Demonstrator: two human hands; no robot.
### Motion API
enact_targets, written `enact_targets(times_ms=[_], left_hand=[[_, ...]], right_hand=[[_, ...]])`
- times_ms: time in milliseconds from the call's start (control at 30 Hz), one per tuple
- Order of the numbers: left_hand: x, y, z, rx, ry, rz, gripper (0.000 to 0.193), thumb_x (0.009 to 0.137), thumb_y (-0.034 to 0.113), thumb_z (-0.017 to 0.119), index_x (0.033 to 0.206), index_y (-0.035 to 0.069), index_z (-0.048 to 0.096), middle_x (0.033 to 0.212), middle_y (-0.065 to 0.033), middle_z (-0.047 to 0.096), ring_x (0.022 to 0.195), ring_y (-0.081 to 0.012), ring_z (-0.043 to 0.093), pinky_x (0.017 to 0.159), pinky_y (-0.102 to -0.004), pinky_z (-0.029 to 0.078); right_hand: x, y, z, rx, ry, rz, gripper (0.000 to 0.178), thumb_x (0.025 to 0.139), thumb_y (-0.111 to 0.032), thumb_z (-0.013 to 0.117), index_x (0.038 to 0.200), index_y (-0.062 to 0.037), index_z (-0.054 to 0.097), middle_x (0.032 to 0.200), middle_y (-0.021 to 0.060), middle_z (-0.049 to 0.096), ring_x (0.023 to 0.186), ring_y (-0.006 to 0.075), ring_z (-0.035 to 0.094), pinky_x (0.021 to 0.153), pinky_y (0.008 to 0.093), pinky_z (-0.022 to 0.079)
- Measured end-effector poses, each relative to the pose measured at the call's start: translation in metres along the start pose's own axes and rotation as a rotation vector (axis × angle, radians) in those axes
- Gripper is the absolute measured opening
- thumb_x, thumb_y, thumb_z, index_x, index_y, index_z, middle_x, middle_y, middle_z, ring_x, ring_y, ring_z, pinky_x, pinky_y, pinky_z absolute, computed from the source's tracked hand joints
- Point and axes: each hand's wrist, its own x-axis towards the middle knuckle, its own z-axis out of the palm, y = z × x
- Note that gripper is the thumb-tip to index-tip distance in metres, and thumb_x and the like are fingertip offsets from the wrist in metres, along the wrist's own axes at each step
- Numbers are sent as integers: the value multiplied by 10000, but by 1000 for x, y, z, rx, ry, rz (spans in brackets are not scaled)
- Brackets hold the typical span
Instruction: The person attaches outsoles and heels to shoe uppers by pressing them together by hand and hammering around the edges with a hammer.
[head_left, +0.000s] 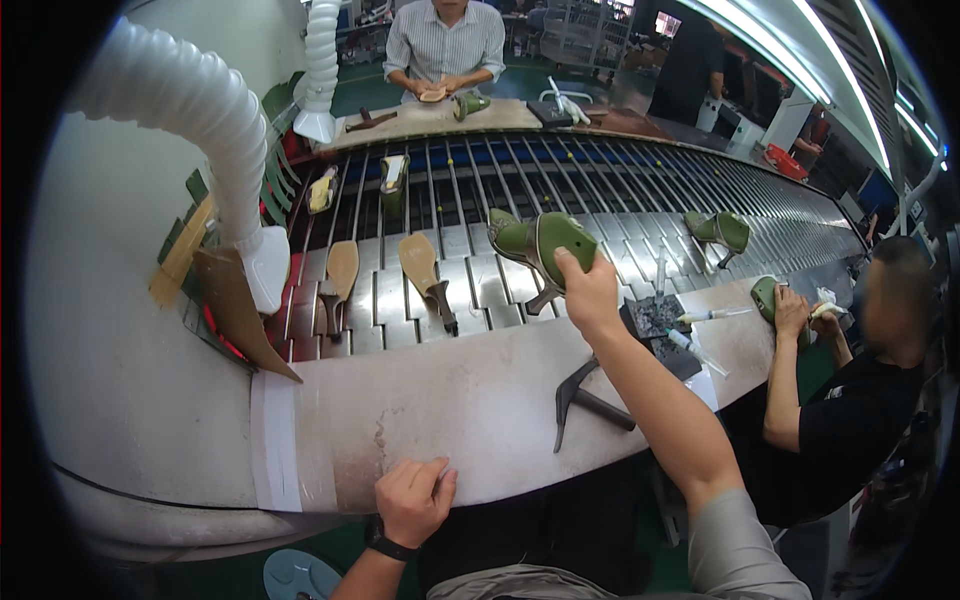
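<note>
A high-heeled shoe on a green last (566, 238) is gripped at its heel end in my right hand (592, 292), held over the near side of the metal conveyor (480, 318). Its toe points left and its heel hangs downward. My left hand (412, 500) rests at the front edge of the worktable (480, 430), fingers curled, with nothing seen in it. Between my arms, toward the right, lies a hammer (590, 402) with a dark handle. Two beige soles with dark heels, one at left (342, 268) and another beside it (420, 262), lie on the conveyor.
Farther along the conveyor stands another green shoe (722, 232). A dark pad (655, 318) and white-handled brushes (700, 316) lie right of my arm. A co-worker (850, 370) at right handles a green shoe; another person (445, 50) sits opposite. White ducts (190, 90) hang at left.
</note>
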Motion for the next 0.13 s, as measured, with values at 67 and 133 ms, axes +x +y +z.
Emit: enact_targets(times_ms=[67,133], left_hand=[[-2,-7,1,14,8,-40,164,831,104,825,970,52,755,795,-89,706,676,-274,673,595,-401,524],[2,-5,8,27,46,54,175,844,119,832,983,51,749,722,-70,675,665,-278,677,583,-378,513]], right_hand=[[23,15,19,-296,-16,-33,486,988,-320,699,1323,31,670,1158,221,776,1121,381,737,993,442,552],[41,65,16,-390,-57,7,624,979,-386,700,1511,-80,585,1381,248,698,1325,394,651,1163,428,471]])
